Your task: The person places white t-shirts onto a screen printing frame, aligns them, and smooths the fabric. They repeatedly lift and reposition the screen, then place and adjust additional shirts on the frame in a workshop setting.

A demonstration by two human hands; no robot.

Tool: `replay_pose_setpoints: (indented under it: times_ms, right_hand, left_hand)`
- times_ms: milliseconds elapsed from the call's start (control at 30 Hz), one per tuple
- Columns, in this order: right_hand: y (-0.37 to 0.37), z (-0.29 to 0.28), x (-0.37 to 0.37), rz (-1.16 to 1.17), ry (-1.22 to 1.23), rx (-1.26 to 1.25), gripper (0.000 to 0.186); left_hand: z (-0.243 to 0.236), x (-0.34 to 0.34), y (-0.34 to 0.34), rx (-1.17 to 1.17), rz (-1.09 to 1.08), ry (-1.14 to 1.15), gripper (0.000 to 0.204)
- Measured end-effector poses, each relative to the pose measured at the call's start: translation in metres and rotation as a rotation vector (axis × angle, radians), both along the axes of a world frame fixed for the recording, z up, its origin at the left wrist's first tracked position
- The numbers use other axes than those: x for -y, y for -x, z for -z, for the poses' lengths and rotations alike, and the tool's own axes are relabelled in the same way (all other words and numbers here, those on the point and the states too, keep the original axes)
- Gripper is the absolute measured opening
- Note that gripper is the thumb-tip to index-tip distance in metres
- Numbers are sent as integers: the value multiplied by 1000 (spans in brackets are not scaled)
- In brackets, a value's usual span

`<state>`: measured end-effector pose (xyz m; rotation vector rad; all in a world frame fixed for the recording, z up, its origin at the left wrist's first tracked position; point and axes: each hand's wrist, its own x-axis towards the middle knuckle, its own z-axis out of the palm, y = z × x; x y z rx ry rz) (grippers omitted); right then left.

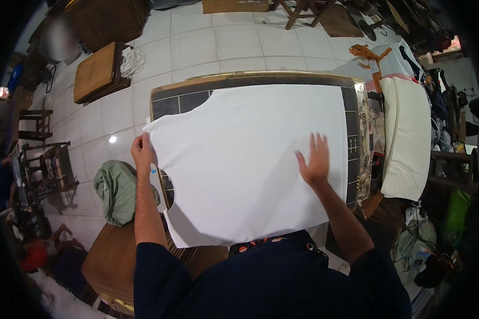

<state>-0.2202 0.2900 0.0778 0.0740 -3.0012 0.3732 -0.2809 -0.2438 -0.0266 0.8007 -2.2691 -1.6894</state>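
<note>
A white cloth panel cut like a shirt body (250, 154) lies spread over a dark board with pale grid lines (189, 102). Its neck and armhole curves face left, and its near edge hangs toward my body. My left hand (141, 152) pinches the panel's left tip, just past the board's left side. Over the right part of the cloth is my right hand (316, 162), its fingers spread and slightly blurred. Whether that palm presses on the cloth or hovers just above it, I cannot tell.
Folded cream fabric (407, 138) lies along the board's right side. To the left are a green cloth bundle (115, 192), a brown box (112, 260) and stacked brown boards (97, 72) on the white tiled floor (197, 45). A person in red sits at the lower left.
</note>
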Motion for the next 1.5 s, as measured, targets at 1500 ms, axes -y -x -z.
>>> replay_pose_setpoints:
  times_ms: [1500]
  right_hand:
    - [100,48,323,-589,129,-17,68]
  left_hand:
    - [-26,2,33,51,21,-89,51]
